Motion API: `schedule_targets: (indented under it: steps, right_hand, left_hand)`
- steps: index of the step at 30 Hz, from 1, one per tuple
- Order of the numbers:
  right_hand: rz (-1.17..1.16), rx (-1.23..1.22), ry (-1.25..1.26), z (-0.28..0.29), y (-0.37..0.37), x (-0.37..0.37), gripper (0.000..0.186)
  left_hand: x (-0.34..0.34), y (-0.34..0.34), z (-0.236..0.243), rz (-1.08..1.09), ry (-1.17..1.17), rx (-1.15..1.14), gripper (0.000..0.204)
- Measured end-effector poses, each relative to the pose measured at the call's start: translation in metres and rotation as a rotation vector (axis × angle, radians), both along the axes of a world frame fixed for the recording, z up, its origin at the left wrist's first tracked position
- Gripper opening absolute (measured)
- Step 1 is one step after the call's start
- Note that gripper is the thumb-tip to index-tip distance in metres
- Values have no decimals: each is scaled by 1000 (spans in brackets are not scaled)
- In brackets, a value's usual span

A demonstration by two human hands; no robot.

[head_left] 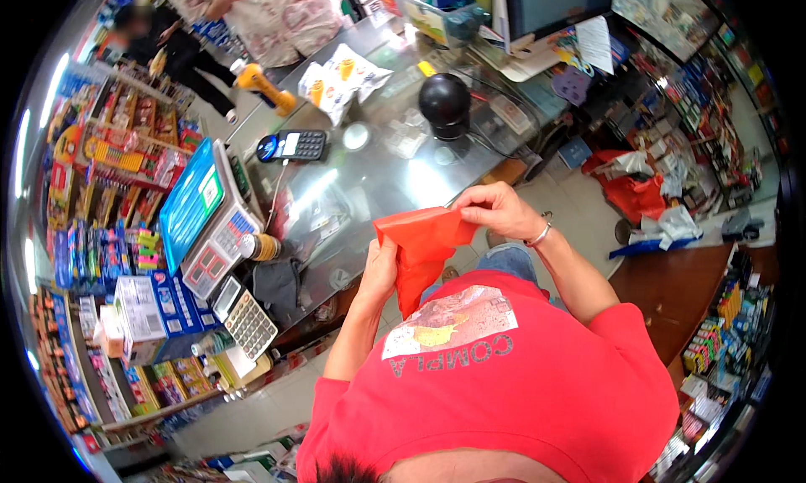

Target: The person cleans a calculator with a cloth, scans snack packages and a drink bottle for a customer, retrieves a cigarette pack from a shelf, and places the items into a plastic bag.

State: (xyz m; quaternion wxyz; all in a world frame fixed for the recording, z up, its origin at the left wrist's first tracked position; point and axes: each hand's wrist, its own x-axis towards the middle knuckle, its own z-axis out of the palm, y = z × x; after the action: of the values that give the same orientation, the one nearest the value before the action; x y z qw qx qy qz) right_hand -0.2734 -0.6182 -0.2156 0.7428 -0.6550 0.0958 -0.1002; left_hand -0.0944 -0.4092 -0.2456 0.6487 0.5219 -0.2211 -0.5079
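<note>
A red thin bag point(424, 244) hangs between my hands in front of my chest, beside the edge of the glass counter point(369, 176). My left hand point(379, 269) is closed on its left side, with the thumb upward. My right hand point(495, 210) pinches the bag's top right corner between finger and thumb. To the left of the hands, on the counter, are a dark cloth point(277, 290), a jar point(259, 247), a calculator point(248, 319) and a weighing scale point(214, 248) with a blue tray.
Across the counter stand two people point(252, 13), point(168, 50). A card terminal point(291, 145), white packets point(340, 84), a black round device point(445, 105) and a monitor point(554, 8) sit on it. Shelves of goods point(113, 193) line the left; a brown desk point(655, 298) is at right.
</note>
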Motion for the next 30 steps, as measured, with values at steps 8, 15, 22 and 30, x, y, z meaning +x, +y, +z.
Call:
schedule_targets:
  steps: [8,15,22,30]
  right_hand:
    - [392,27,71,30,31,56,20]
    - [550,-36,195,34,31,93,12]
    - [674,-65,162,6,44,105,27]
    - [531,-457,-124,30,33,120,19]
  left_hand:
    - [-1,57,2,285,-155,133,47]
    - [-23,62,25,612,-379,98,39]
    - [-38,46,39,760,-576,121,32]
    - [-21,58,16,885,-408,-12,14]
